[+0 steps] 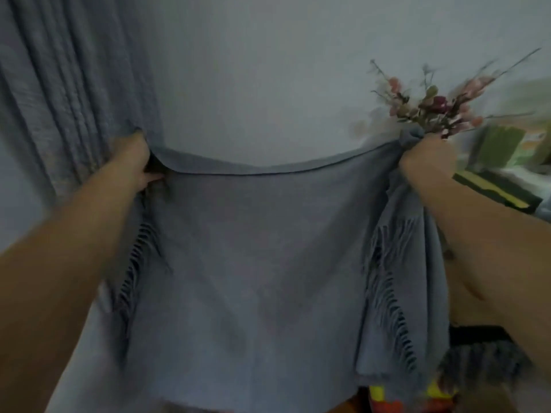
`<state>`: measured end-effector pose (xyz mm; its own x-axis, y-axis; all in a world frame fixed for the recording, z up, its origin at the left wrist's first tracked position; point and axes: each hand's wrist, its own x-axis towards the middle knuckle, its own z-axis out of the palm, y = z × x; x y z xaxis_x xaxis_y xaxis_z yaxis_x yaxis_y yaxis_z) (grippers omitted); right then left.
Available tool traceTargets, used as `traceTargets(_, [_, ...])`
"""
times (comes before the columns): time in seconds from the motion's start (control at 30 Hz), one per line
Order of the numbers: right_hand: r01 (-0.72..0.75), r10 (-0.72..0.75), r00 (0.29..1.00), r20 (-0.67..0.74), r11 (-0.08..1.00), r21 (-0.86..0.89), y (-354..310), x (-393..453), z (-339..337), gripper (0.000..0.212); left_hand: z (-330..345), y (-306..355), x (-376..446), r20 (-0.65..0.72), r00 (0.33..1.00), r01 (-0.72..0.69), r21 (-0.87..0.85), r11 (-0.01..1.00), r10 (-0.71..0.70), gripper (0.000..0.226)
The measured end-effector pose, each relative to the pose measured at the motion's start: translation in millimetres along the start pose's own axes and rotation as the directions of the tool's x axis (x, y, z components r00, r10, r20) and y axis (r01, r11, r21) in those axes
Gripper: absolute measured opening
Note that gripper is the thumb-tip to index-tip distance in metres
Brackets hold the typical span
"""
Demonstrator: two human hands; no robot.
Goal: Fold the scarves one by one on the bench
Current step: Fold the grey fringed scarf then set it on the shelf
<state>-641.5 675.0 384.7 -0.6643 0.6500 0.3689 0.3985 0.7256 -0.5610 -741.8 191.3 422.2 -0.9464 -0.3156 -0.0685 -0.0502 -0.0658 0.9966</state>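
Note:
A blue-grey scarf (262,263) with fringed ends hangs spread out in the air in front of me, its top edge sagging between my hands. My left hand (134,162) grips the upper left corner of the scarf, and fringe hangs below it. My right hand (426,165) grips the bunched upper right corner, with more fringe and folded cloth hanging under that wrist. The scarf hides the bench and most of what lies below.
A grey curtain (59,93) hangs at the left against a pale wall (268,70). Dried flowers (438,108) stand at the right behind my right hand. A dark fringed cloth (483,359) and a red and yellow piece (387,400) show at the bottom right.

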Motion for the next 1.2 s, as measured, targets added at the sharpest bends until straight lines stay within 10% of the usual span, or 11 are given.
traceTargets(0.2, [-0.049,0.056,0.998,0.030,0.977,-0.208,-21.8,21.3,115.3,0.019,41.4,-99.1,137.9,-0.067,0.995,0.080,0.172,0.982,-0.069,0.050])
traceTargets(0.33, [0.178,-0.144,0.979,0.143,0.949,-0.261,6.4,-22.4,182.5,0.012,10.4,-217.6,189.9,-0.184,0.967,0.238,0.432,0.870,-0.174,0.058])
traceTargets(0.53, [0.163,0.009,0.899,0.438,0.921,-0.354,33.9,-35.1,254.0,0.023,-17.8,-295.1,196.2,-0.215,0.829,0.549,0.130,0.826,-0.517,0.042])
traceTargets(0.9, [-0.090,0.152,0.954,0.257,0.966,-0.241,4.7,120.1,307.1,0.031,50.0,-231.8,317.4,-0.049,0.958,0.281,-0.051,0.958,-0.284,0.037])
traceTargets(1.2, [0.025,0.123,0.908,0.401,0.938,-0.345,32.9,90.8,372.6,0.042,53.1,-316.1,356.9,-0.013,0.966,0.252,0.248,0.935,-0.257,0.055])
